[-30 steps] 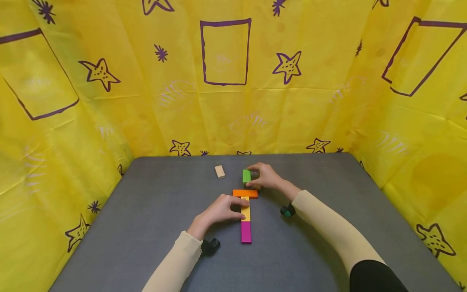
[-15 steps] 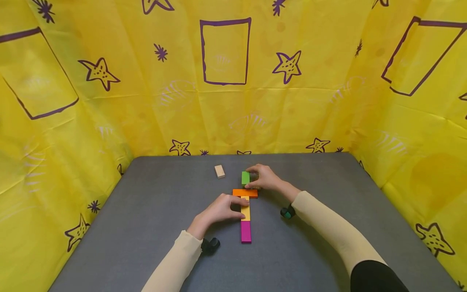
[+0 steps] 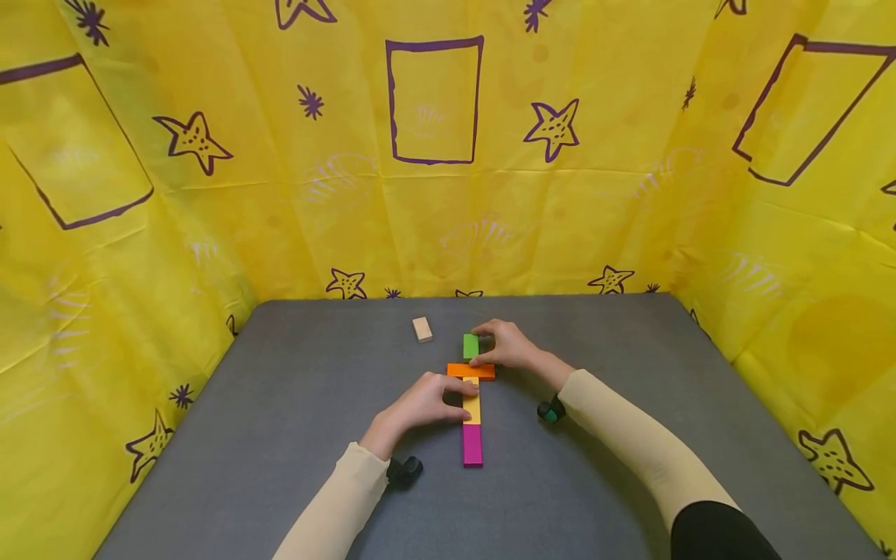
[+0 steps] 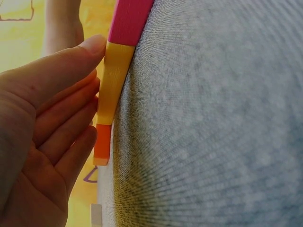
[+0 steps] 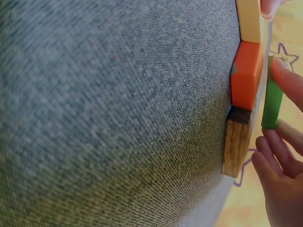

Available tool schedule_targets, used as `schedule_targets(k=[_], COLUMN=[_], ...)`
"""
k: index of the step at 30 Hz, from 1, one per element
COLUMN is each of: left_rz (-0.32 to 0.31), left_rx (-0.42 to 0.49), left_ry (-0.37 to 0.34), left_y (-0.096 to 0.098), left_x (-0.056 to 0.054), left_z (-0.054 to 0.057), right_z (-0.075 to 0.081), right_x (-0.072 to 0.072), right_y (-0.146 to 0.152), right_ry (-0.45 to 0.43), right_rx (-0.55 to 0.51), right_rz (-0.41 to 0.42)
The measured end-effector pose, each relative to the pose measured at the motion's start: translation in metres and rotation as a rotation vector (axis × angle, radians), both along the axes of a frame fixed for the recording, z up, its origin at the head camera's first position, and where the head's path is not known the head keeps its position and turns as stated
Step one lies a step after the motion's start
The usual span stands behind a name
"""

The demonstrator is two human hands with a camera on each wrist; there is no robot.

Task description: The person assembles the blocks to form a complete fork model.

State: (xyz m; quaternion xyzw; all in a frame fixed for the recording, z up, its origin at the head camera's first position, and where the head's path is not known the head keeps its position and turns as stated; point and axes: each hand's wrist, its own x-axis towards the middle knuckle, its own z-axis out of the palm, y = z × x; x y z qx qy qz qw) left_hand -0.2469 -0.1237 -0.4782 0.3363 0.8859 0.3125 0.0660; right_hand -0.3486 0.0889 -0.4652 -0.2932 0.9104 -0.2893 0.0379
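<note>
My right hand [image 3: 509, 342] pinches a green block [image 3: 471, 346] by its two ends, thumb at the near end and index finger at the far end. In the right wrist view the green block is held above a dark-ended wooden block [image 5: 236, 146] and apart from it. An orange block [image 3: 456, 370] lies crosswise on the table. A yellow block [image 3: 471, 410] runs from it towards me, ending at a magenta block [image 3: 472, 447]. The fingertips and thumb of my left hand [image 3: 418, 400] rest on the yellow block's top, fingers extended.
A pale wooden block [image 3: 422, 330] lies alone at the back of the grey table [image 3: 280, 435], left of the green one. Yellow patterned cloth [image 3: 434, 218] walls in the back and both sides.
My right hand has brought the green block slightly towards me, closer to the orange block in the head view. My left hand has stayed on the yellow block.
</note>
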Motion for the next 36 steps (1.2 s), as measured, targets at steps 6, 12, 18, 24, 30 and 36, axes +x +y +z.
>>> schedule_targets(k=[6,12,18,24,30,36], left_rz=[0.035,0.034,0.036,0.032,0.034,0.045], left_rx=[-0.007,0.001,0.004,0.005,0.004,-0.004], left_ry=[-0.047,-0.094,-0.092,-0.084,-0.076,-0.074], left_y=[0.0004,-0.0003,0.0000,0.0006,0.0005,0.0009], left_x=[0.0015,0.0025,0.0027,0.0024,0.0023,0.0025], left_z=[0.0018,0.0020,0.0017,0.0015,0.0023,0.0024], right_z=[-0.0011,-0.0016,-0.0017,-0.0013,-0.0004,0.0002], right_x=[0.0001,0.0006,0.0005,-0.0005,-0.0014,-0.0045], right_y=[-0.0002,-0.0005,-0.0018,-0.0031,-0.0043,-0.0047], right_ry=[-0.011,-0.025,-0.036,-0.043,-0.057,-0.048], right_rx=[0.004,0.009,0.024,0.022,0.040,0.060], right_rz=[0.002,-0.011,-0.017,-0.015,-0.017,0.000])
